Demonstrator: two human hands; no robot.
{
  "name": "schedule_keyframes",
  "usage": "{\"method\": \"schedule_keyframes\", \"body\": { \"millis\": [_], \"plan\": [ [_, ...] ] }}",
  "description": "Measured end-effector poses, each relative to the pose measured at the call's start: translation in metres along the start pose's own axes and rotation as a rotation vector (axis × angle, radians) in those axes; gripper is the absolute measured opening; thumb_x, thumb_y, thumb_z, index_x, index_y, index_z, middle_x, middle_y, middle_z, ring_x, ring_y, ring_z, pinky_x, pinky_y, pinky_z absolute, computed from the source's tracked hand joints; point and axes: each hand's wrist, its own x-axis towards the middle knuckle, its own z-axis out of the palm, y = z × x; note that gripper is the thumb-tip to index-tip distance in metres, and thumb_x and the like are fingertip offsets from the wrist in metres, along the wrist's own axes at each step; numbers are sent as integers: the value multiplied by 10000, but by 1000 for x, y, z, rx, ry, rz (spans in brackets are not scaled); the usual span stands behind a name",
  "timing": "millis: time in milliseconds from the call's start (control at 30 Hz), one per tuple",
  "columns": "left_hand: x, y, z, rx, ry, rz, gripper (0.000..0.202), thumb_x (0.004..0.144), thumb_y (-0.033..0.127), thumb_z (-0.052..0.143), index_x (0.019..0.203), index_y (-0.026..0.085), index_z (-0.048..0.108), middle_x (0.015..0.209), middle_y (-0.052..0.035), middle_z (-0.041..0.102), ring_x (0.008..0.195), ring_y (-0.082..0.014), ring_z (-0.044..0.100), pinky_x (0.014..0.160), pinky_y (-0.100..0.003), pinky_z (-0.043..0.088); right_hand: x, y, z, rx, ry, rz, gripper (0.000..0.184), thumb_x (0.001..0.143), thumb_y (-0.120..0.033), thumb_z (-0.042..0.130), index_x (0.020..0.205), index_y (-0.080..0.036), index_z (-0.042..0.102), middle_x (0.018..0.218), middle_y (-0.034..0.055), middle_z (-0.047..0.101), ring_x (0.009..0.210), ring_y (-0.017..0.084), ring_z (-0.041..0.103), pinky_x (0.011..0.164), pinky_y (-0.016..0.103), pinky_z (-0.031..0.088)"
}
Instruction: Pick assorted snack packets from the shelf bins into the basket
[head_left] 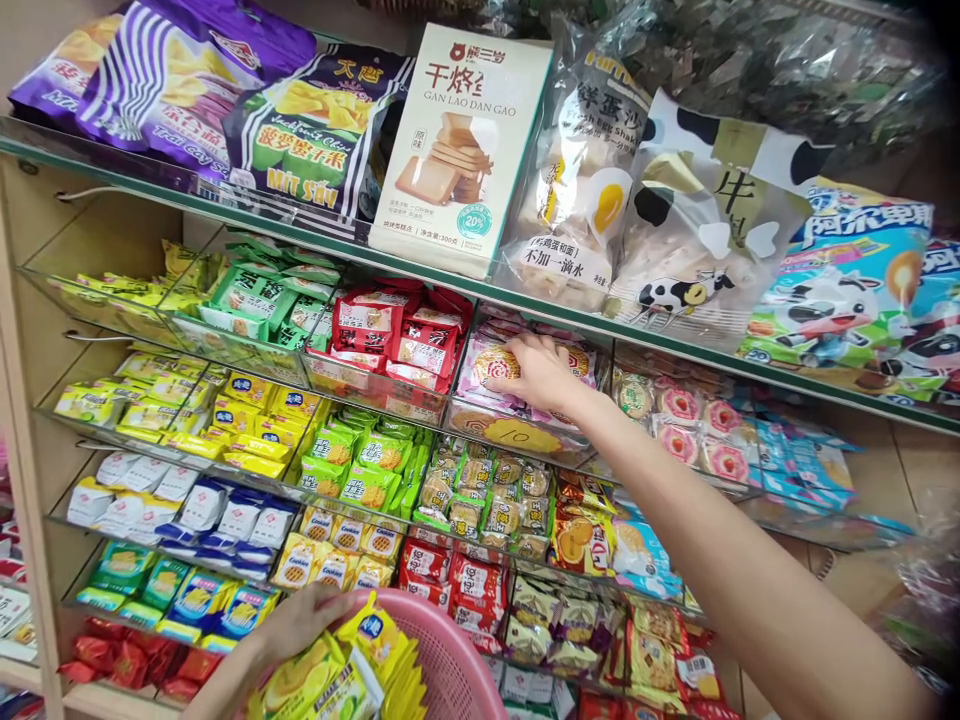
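My right hand (541, 376) reaches into a clear shelf bin of pink-wrapped round biscuit packets (480, 362). Its fingers are apart and rest on the packets; the fingertips are partly hidden, and no packet is lifted. Low in the view, my left hand (304, 622) is closed over the rim of a pink plastic basket (457, 640). Several yellow snack packets (300, 675) lie inside that basket, close against the left wrist. A yellow label (517, 430) with a handwritten 10 shows at the front of the bin under my right hand.
Tiered clear bins hold red packets (367, 325), green packets (251, 295) and strawberry-print packets (679, 405) beside the reached bin. Just above my right hand runs a glass shelf edge (435, 280), carrying a cream box (461, 150) and large snack bags (311, 135).
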Motion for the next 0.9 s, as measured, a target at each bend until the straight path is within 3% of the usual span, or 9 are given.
{"method": "schedule_keyframes", "body": {
  "millis": [267, 367, 467, 633, 800, 900],
  "plan": [
    [-6, 9, -3, -10, -43, 19, 614, 680, 767, 433, 633, 169, 558, 591, 9, 537, 591, -160, 486, 564, -233, 339, -4, 1, -2, 122, 111, 6, 420, 747, -353, 637, 1095, -183, 473, 980, 105, 599, 952, 294, 501, 829, 448, 317],
    [-7, 11, -4, 27, -20, 18, 602, 691, 747, 437, 640, 165, 586, 585, 5, 549, 585, -166, 492, 558, -240, 338, -5, 2, -6, 193, 57, 13, 427, 735, -324, 661, 1106, -195, 491, 959, 83, 615, 942, 281, 512, 826, 436, 315],
    [-7, 11, -5, 63, 4, 20, 591, 690, 737, 440, 627, 167, 583, 577, 8, 542, 584, -168, 491, 557, -243, 336, -5, 4, -10, 237, 31, -2, 281, 733, -341, 668, 956, -201, 572, 915, 56, 627, 880, 253, 529, 791, 406, 327],
    [-7, 12, -6, 82, -18, 27, 586, 710, 729, 416, 645, 167, 569, 582, 17, 529, 585, -157, 478, 557, -236, 326, -14, 7, -15, 327, 277, -35, 219, 719, -352, 663, 855, -208, 570, 854, 28, 610, 791, 209, 518, 745, 369, 337],
    [-7, 14, -7, 100, -37, 33, 563, 734, 705, 416, 657, 164, 554, 601, 19, 520, 593, -144, 465, 556, -224, 312, -59, -6, -30, 502, 499, -100, 217, 736, -373, 651, 843, -210, 555, 844, 19, 577, 766, 183, 508, 700, 344, 380],
    [-7, 16, -5, 104, -34, 11, 542, 739, 686, 438, 659, 165, 562, 614, 15, 542, 603, -147, 479, 554, -218, 311, -103, -25, -37, 707, 389, -86, 225, 751, -385, 652, 874, -220, 561, 817, 5, 578, 707, 159, 517, 635, 316, 407]
  ]
}}
